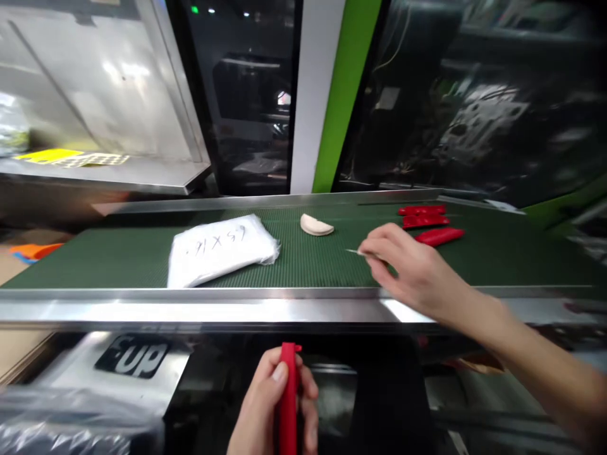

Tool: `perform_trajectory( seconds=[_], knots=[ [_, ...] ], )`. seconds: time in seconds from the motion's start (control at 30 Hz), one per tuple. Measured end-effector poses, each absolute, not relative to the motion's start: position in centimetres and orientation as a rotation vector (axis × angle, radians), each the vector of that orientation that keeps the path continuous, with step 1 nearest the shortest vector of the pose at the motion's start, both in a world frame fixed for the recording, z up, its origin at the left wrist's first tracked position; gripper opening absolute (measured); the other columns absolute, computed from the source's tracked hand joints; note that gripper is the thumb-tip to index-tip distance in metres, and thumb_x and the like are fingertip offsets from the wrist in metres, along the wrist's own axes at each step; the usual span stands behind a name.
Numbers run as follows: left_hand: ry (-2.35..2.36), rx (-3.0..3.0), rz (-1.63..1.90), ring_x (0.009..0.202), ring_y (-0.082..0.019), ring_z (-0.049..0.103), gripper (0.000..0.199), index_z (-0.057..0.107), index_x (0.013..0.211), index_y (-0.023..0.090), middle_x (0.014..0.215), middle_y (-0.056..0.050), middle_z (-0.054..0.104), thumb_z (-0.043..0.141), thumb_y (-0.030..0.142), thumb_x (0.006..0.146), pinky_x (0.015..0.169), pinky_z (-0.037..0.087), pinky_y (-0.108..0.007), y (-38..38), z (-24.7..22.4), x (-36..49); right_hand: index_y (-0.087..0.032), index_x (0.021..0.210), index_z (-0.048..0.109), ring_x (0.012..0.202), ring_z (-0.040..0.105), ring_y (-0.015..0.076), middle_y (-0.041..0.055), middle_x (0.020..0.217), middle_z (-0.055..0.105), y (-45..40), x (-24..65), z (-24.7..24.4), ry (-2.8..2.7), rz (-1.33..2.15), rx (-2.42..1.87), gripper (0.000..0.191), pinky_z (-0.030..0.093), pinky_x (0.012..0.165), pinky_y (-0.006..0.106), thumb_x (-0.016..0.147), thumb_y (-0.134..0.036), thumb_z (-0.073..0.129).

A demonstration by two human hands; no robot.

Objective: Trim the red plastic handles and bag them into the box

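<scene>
My left hand [272,401] is closed around a long red plastic part [288,398], held upright below the front rail, with a small nub at its top end. Over the green belt, my right hand [410,268] pinches a thin, pointed, light-coloured tool [356,252], its tip towards the left; most of it is hidden by the fingers, so its kind is unclear. Just beyond that hand lie several red plastic parts, among them a long tapered one [440,237] and a shorter one [425,220]. A cream half-round piece [316,225] rests on the belt left of the right hand.
A white plastic-wrapped packet [218,248] with handwriting lies on the green ribbed conveyor belt [303,268]. A metal rail [265,308] runs along its front edge. Behind stands a machine with a green post [344,95]. A metal shelf [156,174] juts out at the left.
</scene>
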State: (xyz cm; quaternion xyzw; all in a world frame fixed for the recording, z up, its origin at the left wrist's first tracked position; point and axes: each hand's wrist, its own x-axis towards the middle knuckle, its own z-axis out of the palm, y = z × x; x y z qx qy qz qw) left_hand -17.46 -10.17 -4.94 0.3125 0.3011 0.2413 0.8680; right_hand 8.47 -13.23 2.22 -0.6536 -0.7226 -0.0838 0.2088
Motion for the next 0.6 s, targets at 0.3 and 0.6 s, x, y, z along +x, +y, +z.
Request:
perform_trajectory(
  seconds=[0.3, 0.6],
  knots=[
    [0.644, 0.620, 0.551, 0.043, -0.005, 0.050, 0.033, 0.060, 0.091, 0.020, 0.078, 0.002, 0.062, 0.061, 0.053, 0.086, 0.037, 0.041, -0.014, -11.4, -4.0, -17.5, -0.010, 0.129, 0.055, 0.096, 0.060, 0.0177, 0.0095, 0.109, 0.065, -17.7, -0.9, -0.2, -2.066, -0.053, -1.520, 0.041, 0.054, 0.079, 0.028, 0.090, -0.003, 0.044],
    [0.637, 0.553, 0.558, 0.041, -0.005, 0.051, 0.029, 0.060, 0.088, 0.020, 0.074, 0.003, 0.062, 0.062, 0.049, 0.086, 0.037, 0.040, -0.012, -11.6, -3.4, -17.6, -0.011, 0.121, 0.062, 0.094, 0.062, 0.0197, 0.0096, 0.108, 0.067, -17.4, -1.4, 0.5, -2.049, -0.099, -1.544, 0.038, 0.053, 0.080, 0.033, 0.088, -0.001, 0.046]
  ],
)
